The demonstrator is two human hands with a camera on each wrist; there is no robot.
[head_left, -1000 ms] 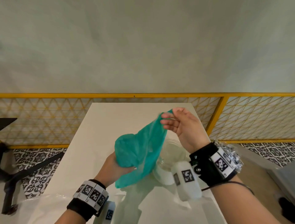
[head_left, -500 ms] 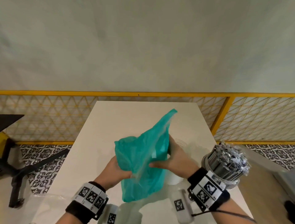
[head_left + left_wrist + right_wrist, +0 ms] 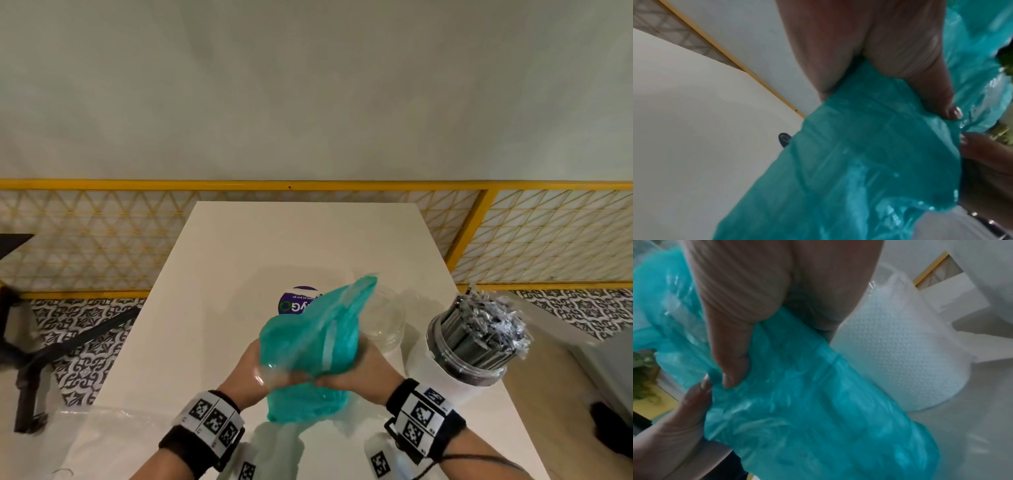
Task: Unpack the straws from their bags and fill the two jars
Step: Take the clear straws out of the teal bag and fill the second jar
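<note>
A teal plastic bag is bunched between both hands above the white table. My left hand grips its left side, thumb pressed into the film. My right hand grips its right side, thumb dug into the teal plastic. One jar at the right is packed with silver-wrapped straws. A clear jar stands behind the bag; its contents cannot be made out.
A round purple-and-white lid lies on the table behind the bag. A white paper towel roll stands near my right hand. Clear plastic film lies at the near left edge. A yellow mesh fence runs behind the table.
My right hand has come down from pinching the bag's top corner to gripping its lower right side. Both hands have drawn together, bunching the bag lower and closer to me.
</note>
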